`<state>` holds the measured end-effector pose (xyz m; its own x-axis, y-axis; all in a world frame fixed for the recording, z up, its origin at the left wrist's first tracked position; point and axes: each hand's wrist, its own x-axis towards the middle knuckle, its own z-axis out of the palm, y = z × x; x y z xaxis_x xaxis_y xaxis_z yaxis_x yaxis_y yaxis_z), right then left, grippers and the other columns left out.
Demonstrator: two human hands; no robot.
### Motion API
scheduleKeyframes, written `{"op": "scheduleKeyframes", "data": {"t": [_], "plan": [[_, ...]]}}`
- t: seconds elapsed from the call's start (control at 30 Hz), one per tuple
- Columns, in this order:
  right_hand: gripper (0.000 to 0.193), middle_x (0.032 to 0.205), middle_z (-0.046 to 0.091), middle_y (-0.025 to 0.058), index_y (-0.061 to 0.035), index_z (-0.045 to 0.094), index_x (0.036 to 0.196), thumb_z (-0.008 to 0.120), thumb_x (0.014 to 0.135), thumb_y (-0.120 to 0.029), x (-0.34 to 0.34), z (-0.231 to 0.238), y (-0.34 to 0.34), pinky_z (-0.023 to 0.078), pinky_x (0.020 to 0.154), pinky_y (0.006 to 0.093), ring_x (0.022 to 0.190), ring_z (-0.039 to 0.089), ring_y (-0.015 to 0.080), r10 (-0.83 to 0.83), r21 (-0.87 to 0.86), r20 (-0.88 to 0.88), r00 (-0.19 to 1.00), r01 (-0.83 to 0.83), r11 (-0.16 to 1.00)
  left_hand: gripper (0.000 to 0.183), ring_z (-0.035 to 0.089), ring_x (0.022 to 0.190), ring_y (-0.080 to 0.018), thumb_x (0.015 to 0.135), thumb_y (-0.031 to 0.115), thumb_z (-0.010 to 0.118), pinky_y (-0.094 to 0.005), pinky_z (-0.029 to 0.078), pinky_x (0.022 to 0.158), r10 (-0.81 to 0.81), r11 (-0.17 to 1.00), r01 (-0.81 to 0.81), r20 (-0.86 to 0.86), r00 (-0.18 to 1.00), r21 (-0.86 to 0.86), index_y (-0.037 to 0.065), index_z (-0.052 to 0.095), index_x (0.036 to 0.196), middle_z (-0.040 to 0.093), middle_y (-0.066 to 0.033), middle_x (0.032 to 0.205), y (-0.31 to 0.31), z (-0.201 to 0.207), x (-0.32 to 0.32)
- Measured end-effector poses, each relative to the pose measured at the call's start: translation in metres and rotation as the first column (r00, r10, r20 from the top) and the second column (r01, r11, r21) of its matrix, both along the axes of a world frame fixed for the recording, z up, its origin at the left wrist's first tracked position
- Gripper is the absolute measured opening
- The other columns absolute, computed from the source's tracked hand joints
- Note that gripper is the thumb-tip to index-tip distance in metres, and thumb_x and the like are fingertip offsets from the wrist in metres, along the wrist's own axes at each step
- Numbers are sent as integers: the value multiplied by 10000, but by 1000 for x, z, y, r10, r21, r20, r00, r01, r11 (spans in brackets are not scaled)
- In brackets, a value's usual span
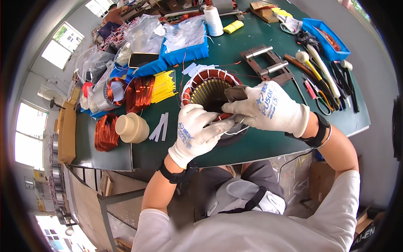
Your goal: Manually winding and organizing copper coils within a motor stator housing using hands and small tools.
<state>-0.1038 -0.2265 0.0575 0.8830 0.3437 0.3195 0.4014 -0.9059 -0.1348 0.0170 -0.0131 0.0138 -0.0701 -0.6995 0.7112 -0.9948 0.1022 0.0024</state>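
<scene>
A motor stator point(197, 90) stands on the bench before me, its copper coil ends laced with white cord and yellow slot strips lining the bore. My left hand point(197, 130), in a white glove, is closed at the near rim, its fingers pressed on the red-brown winding. Opposite it, my gloved right hand point(260, 107) grips a dark brown flat piece point(236, 93) over the bore, with other fingertips at the same near rim. Loose white cord point(237, 133) runs below the fingertips of both hands. My fingers hide the exact spot where they meet.
Copper coils point(106, 132), a cream plastic former point(132, 127) and yellow strips point(163, 86) lie left. Blue bins point(184, 54) and a white thread cone point(213, 21) stand behind. A metal frame point(268, 63), scissors point(323, 104), a mallet point(302, 56) and a blue tray point(342, 52) are right.
</scene>
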Motion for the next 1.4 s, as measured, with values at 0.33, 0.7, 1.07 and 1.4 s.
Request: {"op": "scheduleKeyframes", "data": {"t": [0.33,0.7,1.07,1.4], "plan": [[264,924,620,108,-167,726,1062,700,847,-318,3,-4,4,517,664,380,788,680,278,-21,145,-55,998,29,989,275,595,839,-238,772,198,809,-418,427,882,50,998,-42,-153,987,54,155,677,1009,708,-8,909,2,-1,-3],[181,853,652,94,-172,727,989,676,833,-248,10,-7,0,531,680,396,782,685,292,1,86,13,1000,-2,996,373,594,846,-223,674,199,751,-436,440,870,20,997,-18,-24,1000,70,236,747,1045,658,-6,976,6,-4,3],[191,897,615,99,-107,655,1034,605,897,-230,13,1,-5,528,628,395,751,682,288,39,-21,-33,999,-40,999,414,547,757,-210,648,175,801,-392,466,710,-9,998,1,127,992,63,216,721,1052,605,-14,942,0,-1,7],[185,893,564,67,-125,575,1054,623,881,-171,22,1,-5,512,555,348,688,664,233,94,-208,-76,993,-108,972,377,521,791,-236,655,183,766,-393,435,668,0,984,-30,172,985,175,234,738,1028,573,-15,948,-2,3,9]]}}
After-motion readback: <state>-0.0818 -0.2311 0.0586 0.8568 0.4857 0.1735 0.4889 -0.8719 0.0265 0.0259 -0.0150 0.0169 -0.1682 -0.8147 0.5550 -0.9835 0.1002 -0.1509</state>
